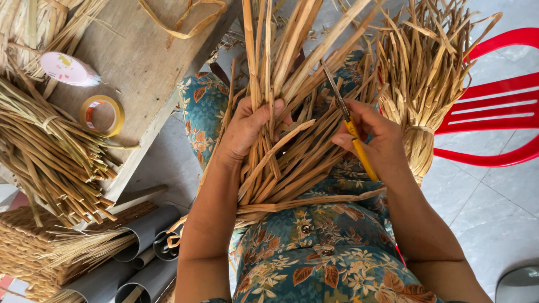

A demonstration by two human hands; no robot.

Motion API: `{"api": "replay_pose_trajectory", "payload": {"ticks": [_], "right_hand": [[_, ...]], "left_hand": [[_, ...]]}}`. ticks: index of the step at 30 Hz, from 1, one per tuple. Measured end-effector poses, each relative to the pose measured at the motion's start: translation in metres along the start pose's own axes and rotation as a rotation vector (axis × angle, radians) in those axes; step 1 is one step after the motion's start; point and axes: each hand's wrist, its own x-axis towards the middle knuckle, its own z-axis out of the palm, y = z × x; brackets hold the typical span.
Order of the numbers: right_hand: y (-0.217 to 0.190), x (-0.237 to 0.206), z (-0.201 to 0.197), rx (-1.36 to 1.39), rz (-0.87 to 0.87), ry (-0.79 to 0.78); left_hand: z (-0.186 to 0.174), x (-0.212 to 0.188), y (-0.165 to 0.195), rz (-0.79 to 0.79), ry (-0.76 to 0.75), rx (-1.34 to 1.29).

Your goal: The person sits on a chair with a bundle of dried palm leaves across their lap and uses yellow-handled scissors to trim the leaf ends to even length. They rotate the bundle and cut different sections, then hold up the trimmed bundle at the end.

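Left hand fingers clutching reed strands, right hand fingers pinching one scissors

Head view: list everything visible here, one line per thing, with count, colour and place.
Woven reed piece: one, tan, on the lap, loose strands fanning upward.
Scissors: one pair, yellow handles, in the right hand.
Tied reed bundle: one, tan, beside the red chair.
Red chair: one, far right.
Wooden table: one, grey-brown, upper left.
Reed bundles: several, tan, on the table's left edge.
Tape rolls: two, one yellow, one pink-white, on the table.
Grey pipes: several, lower left.
Woven basket: one, tan, lower left.
Left hand: gripping strands.
Right hand: holding the scissors.
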Motion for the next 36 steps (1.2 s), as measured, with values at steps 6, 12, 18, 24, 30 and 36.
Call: {"api": "replay_pose_trajectory", "payload": {"ticks": [6, 12, 18, 24, 30, 36], "right_hand": [[0.006, -0.003, 0.001, 0.133, 0.060, 0.020], [0.010, -0.004, 0.004, 0.147, 0.110, 0.041], [0.001, 0.000, 0.002, 0.076, 0.089, 0.001], [-0.008, 0.005, 0.001, -0.053, 0.027, -0.007], [-0.008, 0.007, 0.006, -0.162, -0.174, 0.052], [-0.008, 0.008, 0.009, -0.296, -0.084, 0.060]], "left_hand": [[0.006, 0.002, 0.001, -0.045, 0.025, -0.044], [0.009, 0.004, 0.003, -0.027, 0.042, -0.063], [0.008, 0.003, 0.001, -0.044, 0.055, -0.061], [0.005, 0.003, 0.000, -0.048, 0.025, -0.064], [0.010, 0.008, -0.001, 0.015, 0.047, 0.011], [0.012, 0.007, 0.006, -0.033, 0.109, -0.045]]}}
